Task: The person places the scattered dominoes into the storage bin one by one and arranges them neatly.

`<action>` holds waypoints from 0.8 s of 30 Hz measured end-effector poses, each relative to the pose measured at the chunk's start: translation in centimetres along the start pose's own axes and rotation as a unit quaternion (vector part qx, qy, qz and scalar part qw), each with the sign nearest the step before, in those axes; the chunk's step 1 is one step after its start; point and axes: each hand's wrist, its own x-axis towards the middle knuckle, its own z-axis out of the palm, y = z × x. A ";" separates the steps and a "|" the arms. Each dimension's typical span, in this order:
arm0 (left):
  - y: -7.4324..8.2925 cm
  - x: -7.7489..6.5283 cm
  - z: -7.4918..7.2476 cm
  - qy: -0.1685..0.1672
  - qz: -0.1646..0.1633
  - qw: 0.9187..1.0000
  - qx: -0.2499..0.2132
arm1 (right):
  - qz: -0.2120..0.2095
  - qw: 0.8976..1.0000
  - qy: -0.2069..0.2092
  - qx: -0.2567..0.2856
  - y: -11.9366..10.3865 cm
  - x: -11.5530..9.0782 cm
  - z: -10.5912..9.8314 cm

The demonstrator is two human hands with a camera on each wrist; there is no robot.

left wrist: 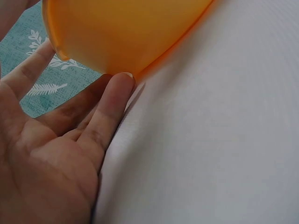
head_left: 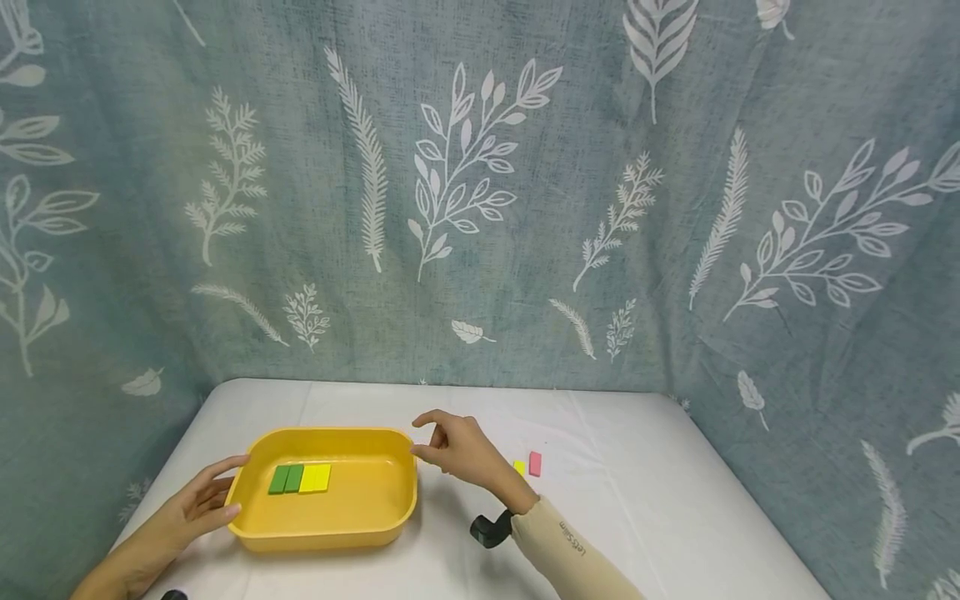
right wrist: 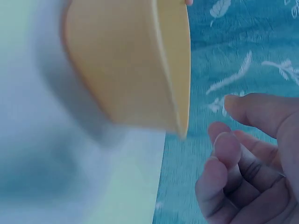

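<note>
A yellow tray (head_left: 322, 540) stands on the white-covered table, with two green blocks (head_left: 286, 479) and yellow blocks (head_left: 315, 478) lying side by side on its floor. At the tray's left end is my left hand (head_left: 187, 507), fingers spread and fingertips against the side. The left wrist view has fingertips (left wrist: 122, 81) at the base of the tray wall (left wrist: 126, 32). My right hand (head_left: 459, 450) hovers by the right rim, fingers bent loosely and nothing between them. In the right wrist view, that hand (right wrist: 247, 177) shows a gap between it and the tray wall (right wrist: 117, 70).
To the right, partly behind my right forearm, a small yellow block (head_left: 519, 467) and a pink block (head_left: 535, 464) lie on the table (head_left: 645, 500). A leaf-patterned blue-green curtain (head_left: 510, 250) hangs behind the table and along its sides.
</note>
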 end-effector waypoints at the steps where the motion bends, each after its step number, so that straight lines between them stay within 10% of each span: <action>1: 0.0 0.0 0.0 0.000 0.001 1.000 -0.001 | 0.004 1.000 0.004 -0.001 0.5 -0.3 -0.3; 24: 0.3 -0.2 0.2 0.007 -0.006 1.000 0.009 | 0.054 0.994 0.085 -0.049 9.5 -7.0 -5.7</action>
